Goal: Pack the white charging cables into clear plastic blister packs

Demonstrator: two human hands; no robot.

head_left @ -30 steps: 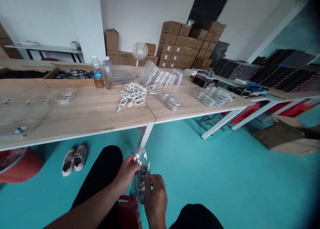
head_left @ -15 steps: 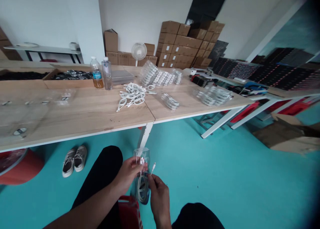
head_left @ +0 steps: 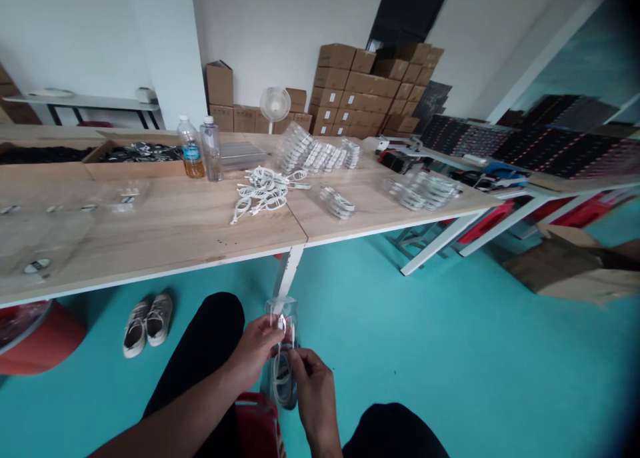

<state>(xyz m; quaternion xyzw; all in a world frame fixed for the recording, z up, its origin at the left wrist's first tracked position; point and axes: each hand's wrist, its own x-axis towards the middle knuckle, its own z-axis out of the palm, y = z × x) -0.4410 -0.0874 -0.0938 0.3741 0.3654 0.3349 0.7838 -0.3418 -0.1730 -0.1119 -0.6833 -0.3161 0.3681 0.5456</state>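
Note:
Between my knees I hold a clear plastic package (head_left: 289, 306) with a coiled white charging cable (head_left: 278, 386) lying in it. My left hand (head_left: 256, 353) is closed at the package's upper left side, its thumb over a white plug. My right hand (head_left: 317, 393) pinches the cable's other end near the right edge of the package. That plug now lies along the package, partly hidden by the fingers. A dark piece shows under the coil at the bottom of the package.
On the wooden table (head_left: 165, 238) lie a pile of white cables (head_left: 265, 190), filled clear packages (head_left: 337, 203), two bottles (head_left: 211, 153) and cardboard trays (head_left: 135, 168) of dark items. Shoes (head_left: 148, 325), a red bin (head_left: 47, 338) and an open cardboard box (head_left: 575, 265) stand on the green floor.
The cable plug in my right hand stuck out to the right of the package before. It has moved left and in against the package. My left hand keeps its hold.

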